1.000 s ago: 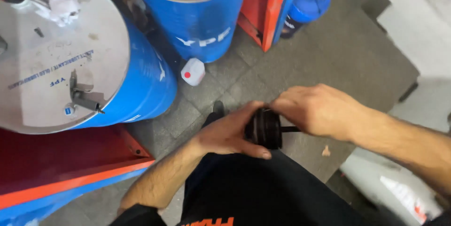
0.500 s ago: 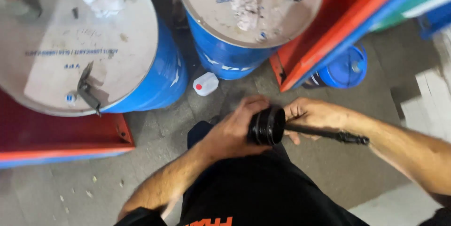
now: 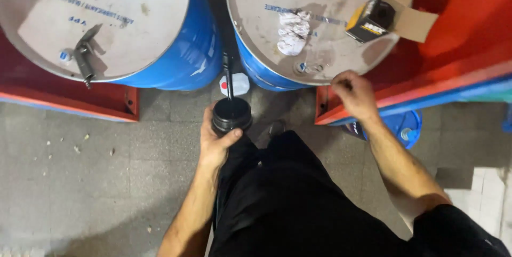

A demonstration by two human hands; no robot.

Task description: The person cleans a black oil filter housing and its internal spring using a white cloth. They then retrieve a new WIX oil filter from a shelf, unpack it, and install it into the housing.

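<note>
At the far left stands a blue drum [image 3: 181, 49] with a grey lid, a metal tap fitting [image 3: 82, 59] lying near its edge, and a red frame [image 3: 69, 99] running beneath it on the tiled floor [image 3: 90, 182]. Just right of that, in the gap between the drums, a small white jug with a red cap [image 3: 234, 83] sits on the floor. The left hand [image 3: 216, 142] is wrapped around a black cylindrical filter [image 3: 231, 116], thumb across its near side and fingers curled behind, holding it upright in front of the person's body; a thin dark rod [image 3: 228, 75] rises from the filter's top toward the gap. Further right is a second blue drum [image 3: 256, 70], whose grey lid carries a crumpled white rag [image 3: 292, 33] near the middle and an opened yellow-and-black cardboard box [image 3: 373, 19] toward its far right edge. The right hand [image 3: 354, 94] hovers at that drum's near rim, fingers loosely bent and holding nothing, just beside the red and blue frame [image 3: 426, 86]. Below that frame a blue container [image 3: 405, 126] rests on the floor.
</note>
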